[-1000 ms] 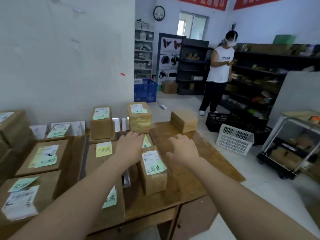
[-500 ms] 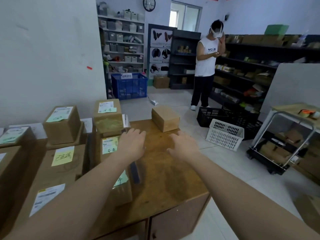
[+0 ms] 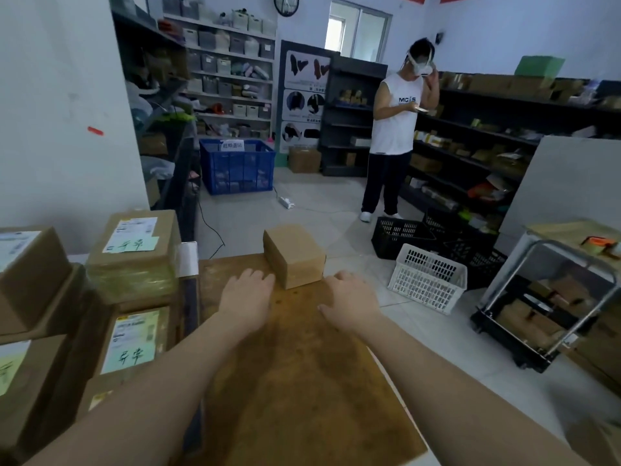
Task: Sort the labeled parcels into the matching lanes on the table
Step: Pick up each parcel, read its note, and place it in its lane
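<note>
A plain brown cardboard parcel [image 3: 294,255] with no visible label stands at the far edge of the wooden table [image 3: 292,371]. My left hand [image 3: 247,297] lies just left of its near corner, fingers relaxed and holding nothing. My right hand [image 3: 349,299] is just right of the parcel, fingers spread, empty. Neither hand plainly touches the box. To the left stand labeled parcels: one with a green note on top [image 3: 134,250] and one lower with a green note [image 3: 134,341].
More labeled boxes [image 3: 30,274] crowd the left side. Beyond the table are a white basket [image 3: 426,277], black crates [image 3: 403,233], a blue crate [image 3: 237,166] and a trolley [image 3: 551,307] at right. A person [image 3: 396,129] stands by the dark shelves.
The view has swung right and both hands have reached forward from the labeled parcels to either side of the plain box at the table's far edge.
</note>
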The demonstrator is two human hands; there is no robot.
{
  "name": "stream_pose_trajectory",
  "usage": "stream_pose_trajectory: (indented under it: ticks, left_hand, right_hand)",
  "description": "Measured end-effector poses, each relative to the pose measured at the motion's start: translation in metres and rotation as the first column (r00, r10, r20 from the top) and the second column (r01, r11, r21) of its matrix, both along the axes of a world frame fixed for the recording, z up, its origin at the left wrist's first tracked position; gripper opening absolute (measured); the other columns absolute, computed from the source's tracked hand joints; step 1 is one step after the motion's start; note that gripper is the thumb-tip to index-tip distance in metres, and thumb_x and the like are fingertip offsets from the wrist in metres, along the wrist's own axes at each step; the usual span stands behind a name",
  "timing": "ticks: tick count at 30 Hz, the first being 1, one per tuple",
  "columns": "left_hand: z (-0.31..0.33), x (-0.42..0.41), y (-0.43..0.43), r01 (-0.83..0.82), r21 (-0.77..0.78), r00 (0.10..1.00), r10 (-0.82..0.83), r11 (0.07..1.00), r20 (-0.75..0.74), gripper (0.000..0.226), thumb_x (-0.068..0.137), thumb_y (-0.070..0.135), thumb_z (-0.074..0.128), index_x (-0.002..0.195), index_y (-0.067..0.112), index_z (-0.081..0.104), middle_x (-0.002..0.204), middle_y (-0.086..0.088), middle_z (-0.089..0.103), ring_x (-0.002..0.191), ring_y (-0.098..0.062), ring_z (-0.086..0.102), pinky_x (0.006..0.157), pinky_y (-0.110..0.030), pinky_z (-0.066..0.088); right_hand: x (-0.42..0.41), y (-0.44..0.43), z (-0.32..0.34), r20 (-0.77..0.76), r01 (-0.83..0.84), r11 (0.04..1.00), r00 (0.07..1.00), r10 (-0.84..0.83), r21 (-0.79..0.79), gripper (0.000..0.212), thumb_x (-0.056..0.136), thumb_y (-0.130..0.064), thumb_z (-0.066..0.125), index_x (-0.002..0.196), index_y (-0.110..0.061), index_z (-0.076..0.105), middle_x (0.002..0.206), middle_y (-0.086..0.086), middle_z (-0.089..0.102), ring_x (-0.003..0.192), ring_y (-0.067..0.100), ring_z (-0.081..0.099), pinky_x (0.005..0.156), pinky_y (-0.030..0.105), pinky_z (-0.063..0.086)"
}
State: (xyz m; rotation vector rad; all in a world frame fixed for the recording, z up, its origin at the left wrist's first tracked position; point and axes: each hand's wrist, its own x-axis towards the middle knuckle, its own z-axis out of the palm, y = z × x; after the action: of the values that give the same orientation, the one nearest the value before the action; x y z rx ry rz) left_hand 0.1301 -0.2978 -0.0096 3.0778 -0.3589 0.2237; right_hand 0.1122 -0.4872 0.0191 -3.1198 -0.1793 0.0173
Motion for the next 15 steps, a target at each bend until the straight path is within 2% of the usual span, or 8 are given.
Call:
stream_pose_trajectory:
  ticks: [9,15]
  left_hand:
    - [-0.028,0.072,-0.031,-0.065,0.013,0.993,0.066,0.998,-0.095,0.051,0.092,0.026,0.057,0.140,0.019,0.043,0.138,-0.002,0.049,0.131,-0.022,0.041,0.107,-0.040,0.037]
    - [-0.050,0.120,-0.053,-0.172,-0.008,0.972,0.169,0.985,-0.165,0.045,0.092,0.032,0.058,0.135,0.019,0.047,0.136,-0.003,0.051,0.130,-0.023,0.042,0.105,-0.040,0.038]
  right_hand:
    - [0.085,-0.037,-0.032,-0.053,-0.034,0.999,0.998,0.036,0.037,0.053,0.094,-0.044,0.055,0.140,-0.020,0.046,0.138,0.007,0.048,0.129,0.026,0.043,0.105,0.040,0.040]
    - [0.150,-0.060,-0.058,-0.101,-0.099,0.994,0.989,0.104,0.055,0.055,0.093,-0.044,0.056,0.141,-0.018,0.046,0.138,0.008,0.049,0.127,0.027,0.045,0.104,0.039,0.041]
